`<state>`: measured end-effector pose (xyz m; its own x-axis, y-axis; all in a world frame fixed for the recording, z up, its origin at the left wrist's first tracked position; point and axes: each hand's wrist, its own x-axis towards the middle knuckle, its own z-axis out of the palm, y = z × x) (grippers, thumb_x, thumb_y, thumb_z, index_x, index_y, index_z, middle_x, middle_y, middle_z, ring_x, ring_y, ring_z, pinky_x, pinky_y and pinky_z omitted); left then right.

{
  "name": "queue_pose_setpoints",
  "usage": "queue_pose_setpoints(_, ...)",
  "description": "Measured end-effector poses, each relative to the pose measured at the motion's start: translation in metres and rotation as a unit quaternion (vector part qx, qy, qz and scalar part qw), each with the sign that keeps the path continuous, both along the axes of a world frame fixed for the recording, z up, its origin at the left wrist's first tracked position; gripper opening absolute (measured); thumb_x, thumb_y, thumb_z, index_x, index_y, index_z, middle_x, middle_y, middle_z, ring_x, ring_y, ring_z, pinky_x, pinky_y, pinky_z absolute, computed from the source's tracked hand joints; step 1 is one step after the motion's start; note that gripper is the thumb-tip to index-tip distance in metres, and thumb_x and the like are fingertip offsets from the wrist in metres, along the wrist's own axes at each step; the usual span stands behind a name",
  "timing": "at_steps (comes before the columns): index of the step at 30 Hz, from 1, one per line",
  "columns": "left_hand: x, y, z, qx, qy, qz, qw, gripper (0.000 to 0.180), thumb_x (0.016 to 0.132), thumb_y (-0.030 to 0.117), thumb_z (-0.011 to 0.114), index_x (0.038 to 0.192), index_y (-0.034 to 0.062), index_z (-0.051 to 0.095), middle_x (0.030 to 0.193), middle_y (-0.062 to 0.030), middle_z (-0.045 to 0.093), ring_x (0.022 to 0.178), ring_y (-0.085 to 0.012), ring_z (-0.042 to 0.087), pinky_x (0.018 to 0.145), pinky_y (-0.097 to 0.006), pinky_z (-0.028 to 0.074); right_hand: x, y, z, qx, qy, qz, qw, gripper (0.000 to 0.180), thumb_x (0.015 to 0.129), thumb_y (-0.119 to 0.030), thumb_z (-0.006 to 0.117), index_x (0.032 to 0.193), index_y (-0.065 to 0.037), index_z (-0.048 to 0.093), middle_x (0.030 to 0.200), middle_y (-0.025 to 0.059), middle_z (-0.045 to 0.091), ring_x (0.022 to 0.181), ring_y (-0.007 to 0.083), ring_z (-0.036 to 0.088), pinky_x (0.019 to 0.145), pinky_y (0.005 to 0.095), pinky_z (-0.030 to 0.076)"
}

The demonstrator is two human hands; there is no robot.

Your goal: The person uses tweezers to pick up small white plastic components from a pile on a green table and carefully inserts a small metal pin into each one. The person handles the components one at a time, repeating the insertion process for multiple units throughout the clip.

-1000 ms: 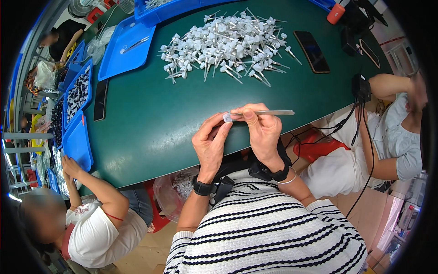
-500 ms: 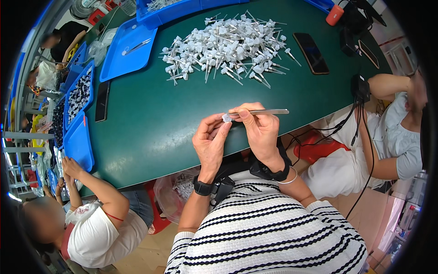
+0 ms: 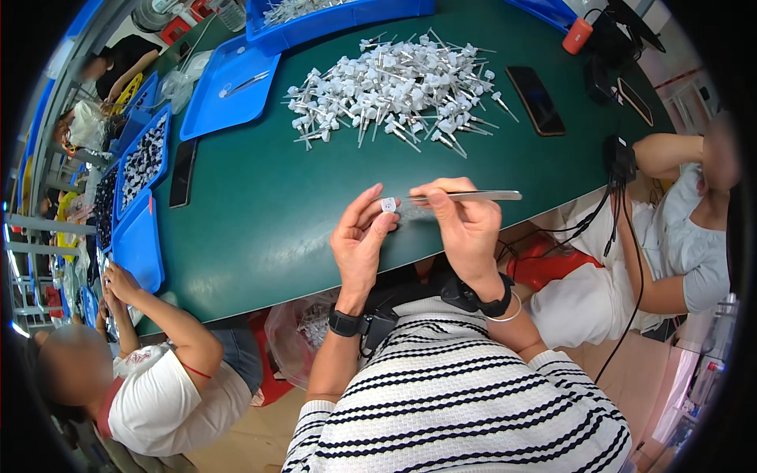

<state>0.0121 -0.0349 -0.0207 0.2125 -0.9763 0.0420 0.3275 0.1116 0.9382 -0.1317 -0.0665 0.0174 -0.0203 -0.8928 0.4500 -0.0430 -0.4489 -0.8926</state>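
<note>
Between the thumb and fingers of my left hand [image 3: 356, 251] is a small white plastic piece [image 3: 388, 205], its face turned up with tiny dark details. My right hand [image 3: 471, 236] is closed around metal tweezers [image 3: 498, 195], whose thin tips point left toward the white piece, a small gap apart from it. Both hands are above the near part of the green table [image 3: 260, 229]. Farther off lies a heap of white plastic parts with thin metal stems [image 3: 394, 91].
A blue tray [image 3: 206, 118] holding another pair of tweezers lies at the far left, near a black phone [image 3: 182, 173]. Another phone [image 3: 536, 100] is right of the heap. A deep blue bin [image 3: 347, 16] stands at the back. Co-workers sit on both sides; black cables [image 3: 620, 185] hang at the right.
My right hand has moved right with the tweezers, drawing their tips back from the white piece. My left hand still pinches the piece, its fingers slightly more spread.
</note>
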Motion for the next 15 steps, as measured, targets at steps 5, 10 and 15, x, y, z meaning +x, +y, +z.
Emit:
queue_pose_setpoints(5,0.012,0.010,0.002,0.004,-0.005,-0.019,1.000,0.027,0.092,0.005,0.061,0.118,-0.0032,0.059,0.108,-0.0167,0.067,0.085,-0.0167,0.066,0.076,-0.027,0.054,-0.004,0.003,-0.007,0.033,-0.058,0.030,0.997,0.019,0.094,-0.014,0.063,0.095,0.005,0.066,0.088,0.0087,0.070,0.075,0.0138,0.067,0.068,0.0243,0.053)
queue_pose_setpoints(10,0.065,0.099,0.048,0.127,-0.096,-0.022,0.987,0.019,0.089,-0.001,0.062,0.107,-0.0043,0.064,0.099,-0.0130,0.070,0.079,-0.0146,0.066,0.065,-0.025,0.053,-0.016,0.000,-0.020,0.044,-0.036,0.033,0.998,0.022,0.094,-0.016,0.063,0.102,0.004,0.066,0.090,0.0081,0.069,0.078,0.0127,0.066,0.071,0.0230,0.052)
queue_pose_setpoints(15,0.107,0.171,0.090,0.215,-0.524,0.013,0.824,0.031,0.074,0.002,0.074,0.104,-0.0001,0.068,0.091,-0.0141,0.070,0.071,-0.0168,0.066,0.063,-0.026,0.051,-0.013,-0.008,-0.036,0.088,-0.055,0.041,0.994,0.023,0.093,-0.017,0.065,0.098,0.005,0.067,0.092,0.0076,0.070,0.077,0.0129,0.065,0.068,0.0235,0.051)
